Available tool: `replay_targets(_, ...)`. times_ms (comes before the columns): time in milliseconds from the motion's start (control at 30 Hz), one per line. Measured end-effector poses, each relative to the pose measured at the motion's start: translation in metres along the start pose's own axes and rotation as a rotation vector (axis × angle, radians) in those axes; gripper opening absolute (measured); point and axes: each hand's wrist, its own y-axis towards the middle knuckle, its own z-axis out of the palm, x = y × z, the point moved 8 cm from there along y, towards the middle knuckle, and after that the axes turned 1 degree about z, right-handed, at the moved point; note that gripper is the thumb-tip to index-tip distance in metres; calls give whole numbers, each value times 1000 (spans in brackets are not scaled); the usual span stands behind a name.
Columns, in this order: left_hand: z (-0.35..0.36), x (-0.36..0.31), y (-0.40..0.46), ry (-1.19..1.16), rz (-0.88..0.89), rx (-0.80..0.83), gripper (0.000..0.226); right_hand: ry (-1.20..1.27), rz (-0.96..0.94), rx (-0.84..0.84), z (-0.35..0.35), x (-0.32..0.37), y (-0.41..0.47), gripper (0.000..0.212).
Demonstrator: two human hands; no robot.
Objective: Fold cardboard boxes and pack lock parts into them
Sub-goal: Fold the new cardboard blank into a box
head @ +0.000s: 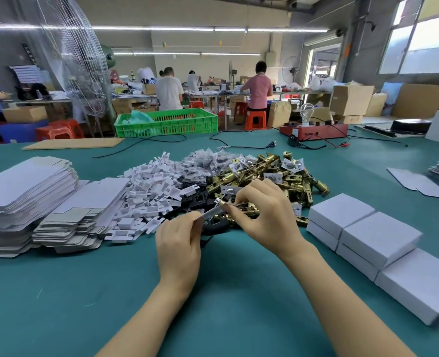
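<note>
Both hands [179, 243] [267, 215] are pinching one brass latch [241, 210]; flat cartons [27, 191] at 9 o'clock, folded boxes [378, 238] at 3 o'clock are flanking them on the bench [58, 292].

No legible text, label, brand, number or sign is found. The flat white die-cut cardboard blanks [25, 181] and the closed white cardboard boxes [378, 234] show plain faces — the brown corrugated cartons [351, 99] carry no readable marking.

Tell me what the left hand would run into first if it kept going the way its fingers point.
Probably the brass latch part that both hands hold; the left hand points up-right at it. Depth is uncertain.
</note>
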Motion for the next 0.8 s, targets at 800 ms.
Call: replay_targets(800,-6,-16,-4,136,260,-128,26,-24,-13,123,5,6,0,22)
